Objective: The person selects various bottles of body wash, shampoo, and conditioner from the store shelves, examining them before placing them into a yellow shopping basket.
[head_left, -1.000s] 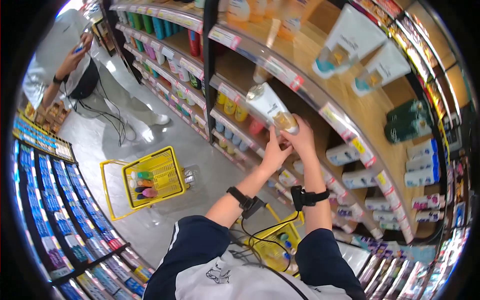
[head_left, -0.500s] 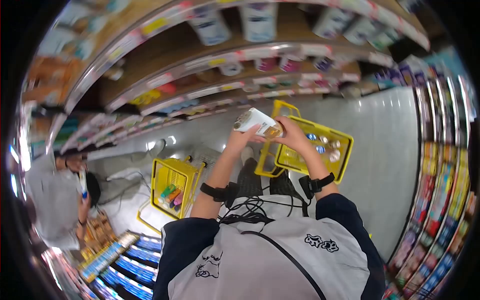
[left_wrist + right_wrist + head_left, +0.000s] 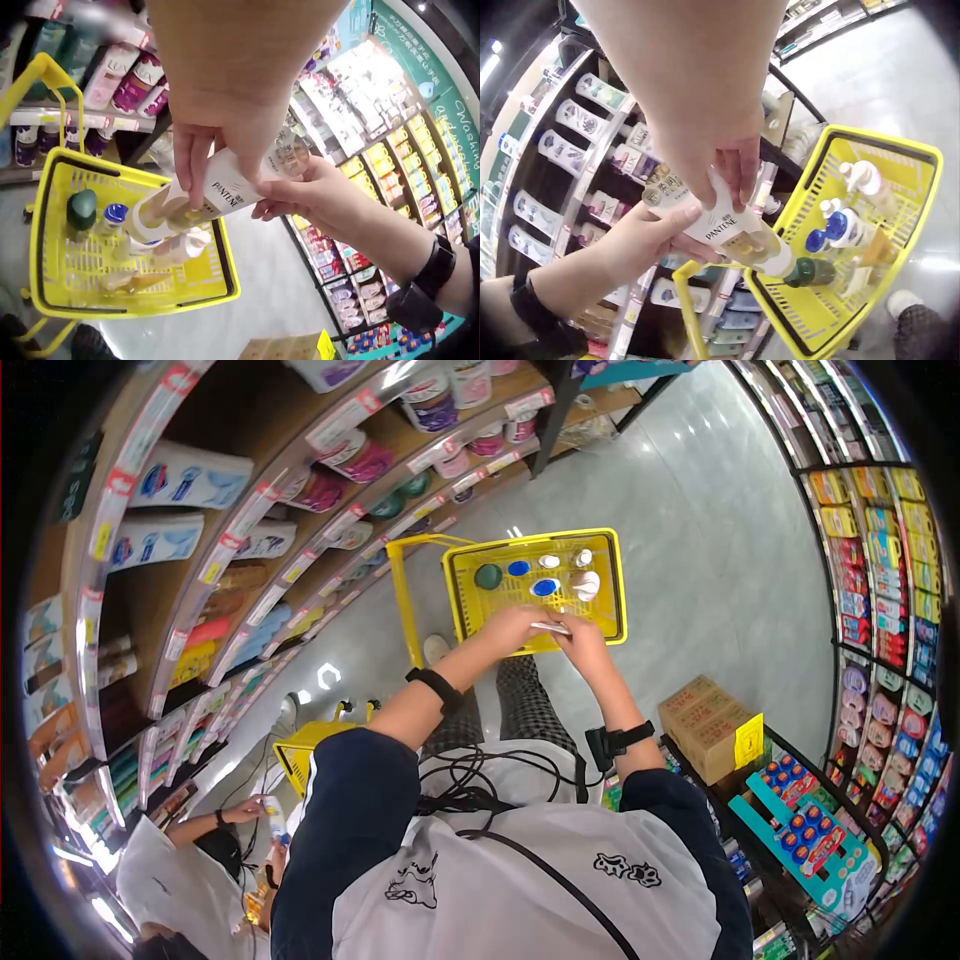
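Bottle now held at the yellow basket, away from the shelf

The white bottle (image 3: 550, 627) has just moved from the shelf side to the near edge of the yellow basket (image 3: 620, 585), still in both hands. The person has turned, too, so the basket lies straight ahead and the shelf (image 3: 205, 540) is on its left. For the work in hand, this means the bottle is off the shelf and within easy reach of the basket, but has not been let go.

The left grip (image 3: 515, 628) holds the bottle, its thumb on the lettered face and fingers round the side. The right grip (image 3: 583, 640) holds it as well, so neither hand is free. The wrist views show the bottle tilted, one end pointing toward the basket; whether it touches the rim, I cannot tell.

Inside the basket are a green-topped bottle (image 3: 488, 577), on the side nearer the shelf, two blue caps (image 3: 518, 568) beside it, and a white pump bottle (image 3: 586, 585) toward the far side from the shelf. Brown cartons (image 3: 705, 730) lie to the right of the basket, on the person's side. Another person (image 3: 180, 880) is well behind it on the left.
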A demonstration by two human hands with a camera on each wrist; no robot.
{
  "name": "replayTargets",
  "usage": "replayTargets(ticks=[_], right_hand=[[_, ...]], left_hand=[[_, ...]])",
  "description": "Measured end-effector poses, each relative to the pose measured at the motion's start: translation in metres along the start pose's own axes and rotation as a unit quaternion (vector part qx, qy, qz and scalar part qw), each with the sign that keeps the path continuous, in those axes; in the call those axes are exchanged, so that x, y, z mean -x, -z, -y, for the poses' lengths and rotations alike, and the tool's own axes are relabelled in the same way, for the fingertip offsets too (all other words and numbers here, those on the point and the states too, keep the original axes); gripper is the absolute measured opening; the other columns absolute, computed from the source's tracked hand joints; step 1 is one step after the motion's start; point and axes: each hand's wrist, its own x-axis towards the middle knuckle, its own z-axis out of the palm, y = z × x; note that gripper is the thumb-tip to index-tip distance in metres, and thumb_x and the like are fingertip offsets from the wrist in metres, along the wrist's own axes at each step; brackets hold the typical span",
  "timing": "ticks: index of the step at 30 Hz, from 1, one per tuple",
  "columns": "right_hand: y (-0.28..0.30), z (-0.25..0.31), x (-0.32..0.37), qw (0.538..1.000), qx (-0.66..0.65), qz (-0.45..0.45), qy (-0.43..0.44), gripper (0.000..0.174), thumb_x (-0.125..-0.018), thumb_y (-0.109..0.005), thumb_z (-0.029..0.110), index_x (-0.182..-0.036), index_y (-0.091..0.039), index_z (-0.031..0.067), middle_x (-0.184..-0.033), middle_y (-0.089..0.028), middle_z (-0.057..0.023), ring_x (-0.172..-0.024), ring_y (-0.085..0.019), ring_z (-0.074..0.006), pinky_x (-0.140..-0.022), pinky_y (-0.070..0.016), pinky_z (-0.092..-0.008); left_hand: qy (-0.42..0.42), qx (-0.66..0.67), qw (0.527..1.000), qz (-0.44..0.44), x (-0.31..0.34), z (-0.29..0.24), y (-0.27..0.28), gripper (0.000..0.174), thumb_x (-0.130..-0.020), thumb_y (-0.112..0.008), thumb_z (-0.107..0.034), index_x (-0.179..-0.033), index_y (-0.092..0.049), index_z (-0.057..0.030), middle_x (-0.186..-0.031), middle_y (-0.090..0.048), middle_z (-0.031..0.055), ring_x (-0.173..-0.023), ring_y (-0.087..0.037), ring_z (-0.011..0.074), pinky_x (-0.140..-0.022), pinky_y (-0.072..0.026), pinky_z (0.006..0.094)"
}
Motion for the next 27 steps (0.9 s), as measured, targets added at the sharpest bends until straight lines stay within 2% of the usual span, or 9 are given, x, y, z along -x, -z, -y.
replayTargets(ticks=[2,3,6,9,17,20,24,25,27], right_hand=[[0.004,-0.020,0.007,0.999,0.039,0.018,-0.001,0.023,-0.075,-0.061,0.006,-0.098,-0.062,0.0037,-0.086,-0.063,-0.0166,-0.076,-0.062,-0.0313,-0.066,-0.0496,-0.0352],[0.006,-0.027,0.010,0.998,0.049,0.034,0.000,0.023,-0.075,-0.060,0.005,-0.098,-0.061,0.0035,-0.088,-0.063,-0.0167,-0.078,-0.061,-0.0317,-0.068,-0.0494,-0.0355],[0.007,-0.040,0.015,0.996,0.062,0.071,0.010,0.023,-0.076,-0.056,0.002,-0.099,-0.060,0.0030,-0.093,-0.062,-0.0169,-0.084,-0.060,-0.0325,-0.073,-0.0486,-0.0364],[-0.002,-0.043,0.015,0.995,0.064,0.075,0.031,0.025,-0.077,-0.052,0.001,-0.102,-0.058,0.0027,-0.100,-0.060,-0.0171,-0.088,-0.059,-0.0326,-0.076,-0.0479,-0.0369],[-0.076,-0.057,-0.011,0.989,0.055,0.076,0.114,0.030,-0.077,-0.048,0.002,-0.107,-0.055,0.0025,-0.105,-0.058,-0.0173,-0.090,-0.059,-0.0326,-0.076,-0.0483,-0.0379],[-0.110,-0.054,-0.031,0.974,0.151,0.164,0.031,0.029,-0.076,-0.048,0.002,-0.104,-0.055,0.0026,-0.102,-0.058,-0.0176,-0.090,-0.058,-0.0329,-0.076,-0.0481,-0.0388],[-0.176,-0.088,-0.053,0.975,0.159,0.145,0.057,0.029,-0.076,-0.048,0.001,-0.104,-0.054,0.0023,-0.100,-0.058,-0.0167,-0.086,-0.059,-0.0337,-0.073,-0.0487,-0.0406],[-0.190,-0.097,-0.056,0.968,0.185,0.168,0.024,0.031,-0.076,-0.048,0.002,-0.106,-0.054,0.0025,-0.104,-0.057,-0.0168,-0.084,-0.060,-0.0340,-0.072,-0.0490,-0.0403],[-0.220,-0.119,-0.058,0.966,0.197,0.169,0.000,0.026,-0.079,-0.044,0.005,-0.102,-0.056,0.0022,-0.095,-0.059,-0.0198,-0.081,-0.060,-0.0344,-0.070,-0.0492,-0.0408]], left_hand=[[0.000,0.010,1.000,-0.015,-0.002,-0.002,-0.022,0.021,-0.080,-0.057,-0.023,-0.100,-0.061,-0.0158,-0.091,-0.062,0.0132,-0.079,-0.058,0.0342,-0.065,-0.0464,0.0408],[0.067,-0.007,0.997,0.030,-0.002,-0.014,-0.022,0.023,-0.081,-0.057,-0.022,-0.103,-0.059,-0.0142,-0.093,-0.061,0.0138,-0.081,-0.058,0.0345,-0.066,-0.0463,0.0413],[0.009,-0.009,1.000,0.007,0.000,0.006,-0.049,0.021,-0.080,-0.056,-0.018,-0.101,-0.059,-0.0118,-0.093,-0.062,0.0136,-0.083,-0.058,0.0338,-0.069,-0.0466,0.0414],[0.087,-0.049,0.992,0.072,0.006,0.010,-0.053,0.032,-0.078,-0.056,-0.009,-0.110,-0.056,-0.0112,-0.101,-0.060,0.0124,-0.089,-0.057,0.0339,-0.076,-0.0457,0.0400],[0.151,-0.065,0.985,-0.043,0.036,0.058,-0.044,0.023,-0.078,-0.052,-0.011,-0.098,-0.064,-0.0142,-0.093,-0.063,0.0104,-0.082,-0.060,0.0308,-0.070,-0.0479,0.0394],[0.231,-0.108,0.965,-0.057,0.046,0.071,-0.036,0.023,-0.077,-0.052,-0.010,-0.096,-0.065,-0.0149,-0.090,-0.064,0.0114,-0.080,-0.061,0.0309,-0.069,-0.0480,0.0395],[0.351,-0.116,0.920,-0.128,0.061,0.092,-0.037,0.024,-0.076,-0.051,-0.009,-0.095,-0.065,-0.0153,-0.085,-0.063,0.0136,-0.080,-0.060,0.0320,-0.070,-0.0479,0.0404],[0.364,-0.114,0.917,-0.115,0.066,0.102,-0.041,0.023,-0.080,-0.051,-0.013,-0.099,-0.064,-0.0140,-0.085,-0.063,0.0141,-0.079,-0.060,0.0325,-0.069,-0.0479,0.0414],[0.387,-0.091,0.913,-0.097,0.083,0.115,-0.052,0.024,-0.080,-0.051,-0.013,-0.102,-0.063,-0.0133,-0.087,-0.064,0.0137,-0.081,-0.060,0.0320,-0.070,-0.0483,0.0403]])
